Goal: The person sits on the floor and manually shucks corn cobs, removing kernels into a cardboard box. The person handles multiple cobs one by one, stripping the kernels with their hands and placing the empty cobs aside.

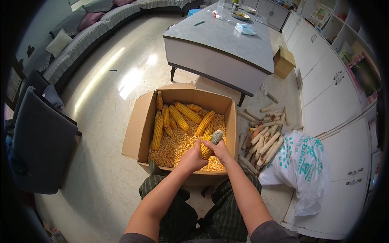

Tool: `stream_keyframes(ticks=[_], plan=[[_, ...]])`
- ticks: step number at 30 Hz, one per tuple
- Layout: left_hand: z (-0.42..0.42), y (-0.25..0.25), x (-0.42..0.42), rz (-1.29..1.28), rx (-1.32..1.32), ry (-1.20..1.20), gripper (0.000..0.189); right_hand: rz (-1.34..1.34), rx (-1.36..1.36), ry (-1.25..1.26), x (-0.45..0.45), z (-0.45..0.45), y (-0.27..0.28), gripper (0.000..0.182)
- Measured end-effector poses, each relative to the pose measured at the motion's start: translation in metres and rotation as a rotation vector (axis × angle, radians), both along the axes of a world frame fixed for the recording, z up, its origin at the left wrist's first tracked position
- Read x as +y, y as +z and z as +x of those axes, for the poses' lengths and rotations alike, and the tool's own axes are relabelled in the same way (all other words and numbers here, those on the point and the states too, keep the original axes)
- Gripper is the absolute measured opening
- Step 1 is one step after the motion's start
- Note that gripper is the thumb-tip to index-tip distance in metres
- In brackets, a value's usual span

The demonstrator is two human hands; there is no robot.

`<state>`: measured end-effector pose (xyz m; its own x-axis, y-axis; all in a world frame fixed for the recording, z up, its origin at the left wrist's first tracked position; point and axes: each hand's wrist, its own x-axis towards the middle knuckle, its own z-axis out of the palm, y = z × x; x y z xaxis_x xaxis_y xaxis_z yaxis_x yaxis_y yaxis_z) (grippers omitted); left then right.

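Over the right half of an open cardboard box [185, 92], both hands meet around a yellow ear of corn [206, 151]. My left hand [193, 157] grips the ear from the left. My right hand [219, 151] presses against it with the thumb and holds a greyish corn cob [217, 137] that sticks up past the fingers; whether this is a separate cob or the ear's own end is hard to tell. Loose kernels [170, 152] cover the box bottom. Several whole ears [179, 117] lie on them along the back and left walls.
Right of the box, bare cobs [267, 139] are heaped on the floor beside a white plastic bag [301, 167]. A grey-topped table [218, 33] stands beyond the box, white cabinets [328, 112] line the right, and a dark chair [42, 139] is at left.
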<state>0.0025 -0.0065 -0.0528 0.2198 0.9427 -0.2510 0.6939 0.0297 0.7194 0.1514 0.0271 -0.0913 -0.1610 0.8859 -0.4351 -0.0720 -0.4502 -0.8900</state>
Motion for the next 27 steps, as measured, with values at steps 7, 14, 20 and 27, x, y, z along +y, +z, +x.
stream_keyframes(ticks=[7, 14, 20, 27], plan=[[-0.007, -0.016, 0.005, -0.069, -0.191, 0.038, 0.085, -0.046, 0.211, -0.031, -0.002, 0.0, 0.012, 0.055], [-0.005, -0.018, 0.006, -0.019, -0.15, 0.044, 0.082, 0.048, 0.074, 0.002, 0.0, 0.002, -0.006, 0.056], [-0.006, -0.013, 0.005, -0.087, -0.286, 0.03, 0.071, -0.005, 0.107, 0.019, 0.001, 0.003, 0.013, 0.052], [-0.007, -0.007, 0.01, -0.262, -0.452, 0.041, 0.06, -0.064, 0.278, -0.017, 0.0, 0.007, 0.011, 0.052]])
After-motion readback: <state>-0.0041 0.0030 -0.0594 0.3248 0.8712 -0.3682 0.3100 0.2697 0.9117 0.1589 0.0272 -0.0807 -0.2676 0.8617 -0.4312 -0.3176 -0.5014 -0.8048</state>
